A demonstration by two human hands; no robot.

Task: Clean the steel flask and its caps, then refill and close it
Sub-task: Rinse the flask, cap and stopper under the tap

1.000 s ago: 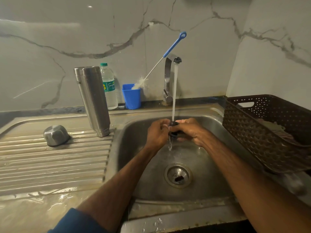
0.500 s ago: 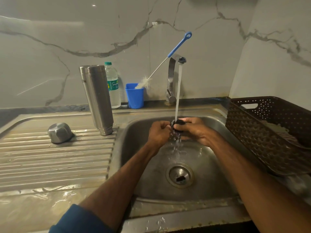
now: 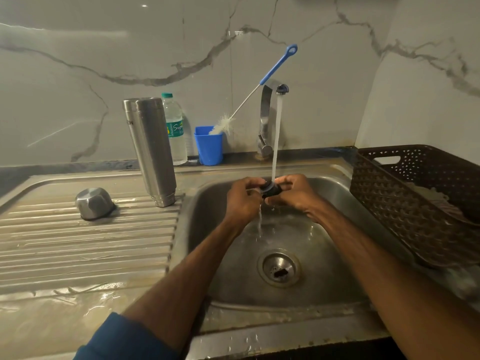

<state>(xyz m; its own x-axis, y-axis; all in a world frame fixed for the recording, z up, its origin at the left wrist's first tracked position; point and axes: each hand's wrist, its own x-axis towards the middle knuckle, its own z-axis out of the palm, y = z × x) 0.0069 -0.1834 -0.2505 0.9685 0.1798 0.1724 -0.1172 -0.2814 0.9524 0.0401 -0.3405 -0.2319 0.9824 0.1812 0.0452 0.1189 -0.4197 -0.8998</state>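
A small black inner cap [image 3: 271, 190] is under the running stream from the tap [image 3: 268, 118], above the sink basin [image 3: 324, 198]. My left hand [image 3: 242, 200] and my right hand [image 3: 293, 192] both pinch the cap from either side. Water runs off it into the basin. The steel flask [image 3: 150, 149] stands upside down on the ribbed drainboard [image 3: 85, 245], beside the sink's left rim. A steel outer cap [image 3: 94, 203] lies mouth down on the drainboard, to the flask's left.
A clear plastic water bottle [image 3: 175, 128] stands behind the flask. A blue cup [image 3: 209, 149] holds a blue-handled bottle brush [image 3: 259, 84] that leans on the tap. A brown perforated basket [image 3: 415, 201] sits right of the sink. The drain [image 3: 279, 268] lies below my hands.
My hands have kept turning the black cap under the stream, so more of its top shows. The flask and steel cap have not moved.
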